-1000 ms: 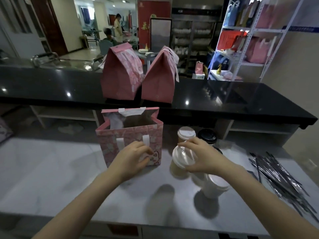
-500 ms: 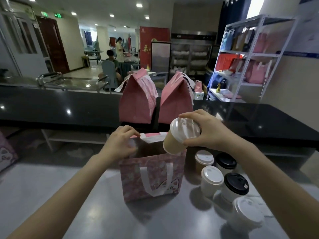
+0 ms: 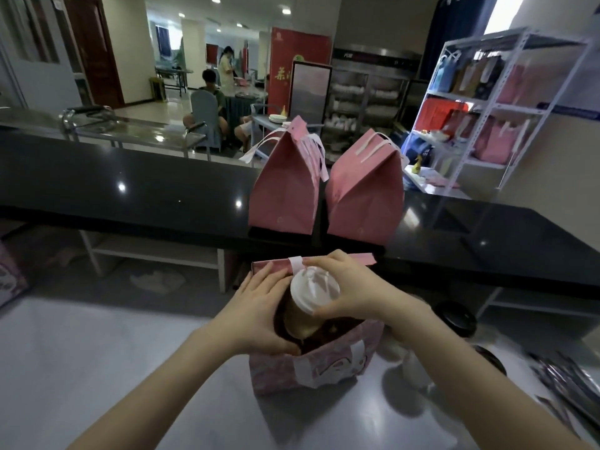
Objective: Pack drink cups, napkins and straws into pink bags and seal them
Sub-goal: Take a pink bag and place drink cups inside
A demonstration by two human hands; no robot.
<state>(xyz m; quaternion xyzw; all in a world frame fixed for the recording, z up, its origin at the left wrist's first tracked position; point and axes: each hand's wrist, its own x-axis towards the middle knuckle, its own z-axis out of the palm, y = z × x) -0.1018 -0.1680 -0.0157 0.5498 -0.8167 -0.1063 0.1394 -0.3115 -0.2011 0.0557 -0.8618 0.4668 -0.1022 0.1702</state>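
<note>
"Pink printed paper is what the left grip [image 3: 259, 316] has hold of: thumb hooked on the near rim of the open bag [image 3: 324, 368], fingers along its left wall, on the grey bench [image 3: 97, 368]. What worries you?"

"The cup [image 3: 311, 297]. It hangs tilted, its base already inside the bag's mouth, with the right grip [image 3: 354, 297] clasping only the white domed lid. If that lid is merely pressed on (I'd guess so), the weight of the milky tan drink could pull the body free, or the cup may land slanted and leak."

"And the bag itself?"

"Thin creased card with soft walls. If the cup's base catches the rim, the wall could fold in or the bag could tip."

"Further right?"

"A black-lidded cup [image 3: 456, 316], smooth and round, near the right forearm. A careless elbow could knock it. Beyond it lie shiny wrapped straws [image 3: 565, 381], thin and slippery-looking, blurred at the far right."
</note>
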